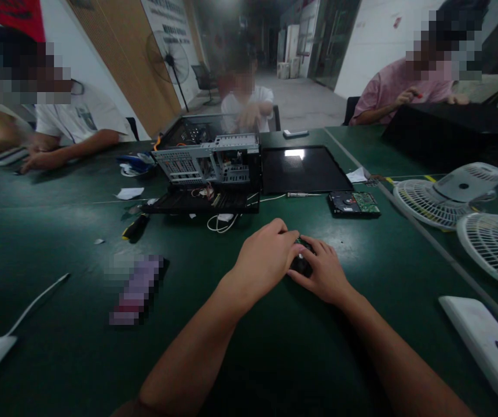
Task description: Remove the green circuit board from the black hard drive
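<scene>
A small black object [303,266] with a bit of green near its top is between my hands on the green table. It is mostly covered, so I cannot make out its kind. My left hand [267,250] reaches over its left and upper side with curled fingers. From the right, my right hand [323,267] grips it, thumb on the near side and fingers around the far edge. Beyond my hands, to the right, lies a hard drive [353,204] with a green circuit board showing.
An opened computer case [208,165] stands ahead, beside a black side panel [305,168] and a screwdriver [303,195]. Another screwdriver [135,228] and a phone [138,289] lie left. White fans [431,197] and a white power bank [483,347] are right. Several people sit around.
</scene>
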A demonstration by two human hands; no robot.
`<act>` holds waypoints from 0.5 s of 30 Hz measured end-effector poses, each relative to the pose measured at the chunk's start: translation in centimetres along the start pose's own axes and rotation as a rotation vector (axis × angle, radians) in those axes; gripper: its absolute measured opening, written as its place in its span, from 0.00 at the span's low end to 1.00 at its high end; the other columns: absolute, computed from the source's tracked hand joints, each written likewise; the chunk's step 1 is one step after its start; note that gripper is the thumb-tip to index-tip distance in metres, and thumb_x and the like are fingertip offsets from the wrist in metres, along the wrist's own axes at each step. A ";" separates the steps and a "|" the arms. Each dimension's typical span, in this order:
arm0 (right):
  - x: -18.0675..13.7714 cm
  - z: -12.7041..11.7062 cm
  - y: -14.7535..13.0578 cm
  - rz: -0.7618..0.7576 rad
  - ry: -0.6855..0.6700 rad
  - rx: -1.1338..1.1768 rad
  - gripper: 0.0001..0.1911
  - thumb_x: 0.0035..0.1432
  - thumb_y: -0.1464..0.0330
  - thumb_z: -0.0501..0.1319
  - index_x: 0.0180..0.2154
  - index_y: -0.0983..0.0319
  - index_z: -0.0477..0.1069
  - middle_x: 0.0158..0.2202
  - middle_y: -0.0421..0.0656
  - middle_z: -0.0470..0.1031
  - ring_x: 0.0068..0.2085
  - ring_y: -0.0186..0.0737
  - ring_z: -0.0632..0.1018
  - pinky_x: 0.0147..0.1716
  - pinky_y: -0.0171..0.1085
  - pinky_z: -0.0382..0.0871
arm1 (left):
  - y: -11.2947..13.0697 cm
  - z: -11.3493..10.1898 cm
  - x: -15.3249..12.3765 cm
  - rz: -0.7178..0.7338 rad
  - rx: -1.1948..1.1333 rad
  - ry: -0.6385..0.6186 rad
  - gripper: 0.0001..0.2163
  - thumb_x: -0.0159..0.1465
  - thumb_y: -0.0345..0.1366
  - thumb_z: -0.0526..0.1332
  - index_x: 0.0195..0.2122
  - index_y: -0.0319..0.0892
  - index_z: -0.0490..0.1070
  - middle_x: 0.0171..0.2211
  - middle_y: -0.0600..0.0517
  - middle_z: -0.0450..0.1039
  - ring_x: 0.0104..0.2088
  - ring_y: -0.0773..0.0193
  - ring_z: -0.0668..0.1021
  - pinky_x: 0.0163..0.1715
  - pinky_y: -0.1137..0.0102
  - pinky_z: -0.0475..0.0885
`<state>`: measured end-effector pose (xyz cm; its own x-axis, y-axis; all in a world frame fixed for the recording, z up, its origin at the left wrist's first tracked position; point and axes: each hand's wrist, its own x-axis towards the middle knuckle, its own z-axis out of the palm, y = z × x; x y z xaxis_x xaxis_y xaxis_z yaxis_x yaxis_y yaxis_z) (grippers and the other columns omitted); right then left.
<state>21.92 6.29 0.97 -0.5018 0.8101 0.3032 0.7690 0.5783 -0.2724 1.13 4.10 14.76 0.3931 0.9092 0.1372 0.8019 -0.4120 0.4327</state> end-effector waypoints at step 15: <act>0.1 -0.2 0.0 0.011 -0.011 0.011 0.29 0.61 0.51 0.64 0.60 0.55 0.70 0.65 0.52 0.66 0.64 0.61 0.67 0.60 0.61 0.62 | -0.5 -0.2 0.1 0.026 -0.065 0.005 0.11 0.73 0.38 0.59 0.49 0.42 0.77 0.47 0.48 0.74 0.47 0.58 0.78 0.51 0.62 0.74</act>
<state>21.96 6.32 1.14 -0.4980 0.8172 0.2901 0.7699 0.5706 -0.2857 0.67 4.37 14.70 0.4112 0.8986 0.1535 0.7605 -0.4309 0.4857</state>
